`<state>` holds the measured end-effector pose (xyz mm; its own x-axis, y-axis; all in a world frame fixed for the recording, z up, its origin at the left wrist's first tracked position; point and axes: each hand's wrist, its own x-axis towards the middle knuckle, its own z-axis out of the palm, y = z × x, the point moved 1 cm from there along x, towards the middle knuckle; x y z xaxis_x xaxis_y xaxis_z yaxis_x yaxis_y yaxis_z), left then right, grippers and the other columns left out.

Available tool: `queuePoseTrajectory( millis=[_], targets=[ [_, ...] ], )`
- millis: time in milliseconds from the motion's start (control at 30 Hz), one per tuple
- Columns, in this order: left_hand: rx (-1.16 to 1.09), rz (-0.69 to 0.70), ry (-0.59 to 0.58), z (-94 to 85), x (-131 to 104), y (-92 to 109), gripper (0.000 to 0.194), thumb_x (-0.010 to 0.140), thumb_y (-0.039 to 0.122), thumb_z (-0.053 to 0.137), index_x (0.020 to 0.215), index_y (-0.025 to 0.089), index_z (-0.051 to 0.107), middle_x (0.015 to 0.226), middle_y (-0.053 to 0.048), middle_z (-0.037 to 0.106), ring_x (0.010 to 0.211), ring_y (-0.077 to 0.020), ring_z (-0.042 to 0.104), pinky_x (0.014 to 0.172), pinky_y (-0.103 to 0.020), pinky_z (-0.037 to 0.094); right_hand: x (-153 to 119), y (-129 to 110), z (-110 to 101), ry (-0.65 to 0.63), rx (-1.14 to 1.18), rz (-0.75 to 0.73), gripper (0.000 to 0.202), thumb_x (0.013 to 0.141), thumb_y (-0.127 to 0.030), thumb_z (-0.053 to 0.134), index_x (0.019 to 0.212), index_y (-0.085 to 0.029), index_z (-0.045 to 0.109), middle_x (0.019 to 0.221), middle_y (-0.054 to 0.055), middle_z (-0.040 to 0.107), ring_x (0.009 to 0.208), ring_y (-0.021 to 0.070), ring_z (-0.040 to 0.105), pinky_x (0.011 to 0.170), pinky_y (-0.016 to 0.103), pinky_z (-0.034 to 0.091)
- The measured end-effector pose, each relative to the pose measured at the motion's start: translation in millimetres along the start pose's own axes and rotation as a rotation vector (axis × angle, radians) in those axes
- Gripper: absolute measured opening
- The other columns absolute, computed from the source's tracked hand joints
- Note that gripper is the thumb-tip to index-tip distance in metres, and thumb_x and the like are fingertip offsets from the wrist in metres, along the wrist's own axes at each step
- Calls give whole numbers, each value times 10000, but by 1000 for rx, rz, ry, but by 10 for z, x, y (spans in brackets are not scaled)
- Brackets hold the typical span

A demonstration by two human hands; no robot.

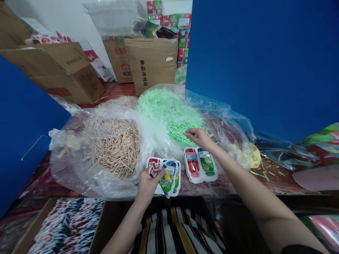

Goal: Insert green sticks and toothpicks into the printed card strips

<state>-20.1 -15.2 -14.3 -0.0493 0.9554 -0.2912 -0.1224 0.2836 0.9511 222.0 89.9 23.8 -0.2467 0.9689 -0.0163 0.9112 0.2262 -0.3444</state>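
Observation:
My left hand (147,185) is closed round a few thin twin packs (168,180) printed with red cola and green Sprite cans, fanned out above the table's front edge. Another twin pack (200,164), red Cola beside green lemon print, lies flat on the table to the right. Over the near edge of a heap of light green sticks (182,123), my right hand (200,137) has its fingertips pinched together; whatever is between them cannot be made out. The green sticks lie in a clear plastic bag. A heap of tan sticks (119,148) fills another open bag, left of my left hand.
Cardboard boxes (156,65) stand at the back. Blue panels (259,63) border both sides. Rubber bands (275,169) and a yellow bundle (253,155) lie on the right. Below the table's left edge, an open carton holds stacked packs (69,225).

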Motion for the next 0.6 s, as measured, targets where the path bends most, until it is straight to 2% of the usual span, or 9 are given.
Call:
queuePoseTrajectory(
  millis=[100, 167, 233, 333, 467, 600],
  targets=[
    [-16, -14, -3, 18, -23, 10, 278, 569, 323, 813, 748, 133, 717, 715, -51, 735, 665, -208, 678, 639, -293, 544, 353, 317, 23, -33, -170, 119, 259, 897, -251, 498, 966, -72, 672, 1066, 184, 643, 1014, 258, 595, 878, 345, 425],
    [-29, -27, -12, 25, -29, 0, 282, 572, 327, 813, 755, 135, 716, 727, -55, 738, 684, -217, 682, 647, -300, 545, 531, 418, 100, -72, -265, 170, 240, 861, -249, 568, 976, -59, 660, 1109, 201, 613, 1047, 286, 575, 905, 407, 424],
    [-43, -36, -22, 18, -20, -24, 294, 574, 332, 813, 770, 135, 718, 745, -60, 742, 698, -221, 685, 658, -305, 546, 665, 445, 173, -113, -336, 198, 286, 873, -291, 576, 1078, -95, 612, 1166, 151, 584, 1059, 259, 566, 905, 442, 446],
    [-60, -34, -17, -8, 7, -68, 329, 581, 344, 810, 808, 123, 719, 753, -66, 743, 708, -227, 687, 688, -319, 548, 813, 426, 222, -189, -391, 200, 335, 898, -330, 551, 1183, -153, 542, 1195, 89, 563, 1024, 210, 581, 860, 429, 496],
    [-70, -24, -21, -33, 17, -97, 346, 575, 330, 816, 832, 120, 716, 783, -70, 745, 727, -228, 687, 709, -318, 545, 926, 417, 202, -299, -406, 180, 331, 898, -320, 552, 1178, -145, 547, 1186, 102, 566, 1004, 204, 589, 841, 403, 508],
    [-67, -47, -17, -47, 1, -96, 339, 567, 319, 818, 822, 119, 718, 764, -67, 743, 734, -228, 687, 719, -318, 546, 929, 465, 163, -400, -406, 181, 321, 900, -320, 550, 1170, -148, 552, 1176, 98, 572, 994, 200, 592, 836, 397, 510]
  ],
)
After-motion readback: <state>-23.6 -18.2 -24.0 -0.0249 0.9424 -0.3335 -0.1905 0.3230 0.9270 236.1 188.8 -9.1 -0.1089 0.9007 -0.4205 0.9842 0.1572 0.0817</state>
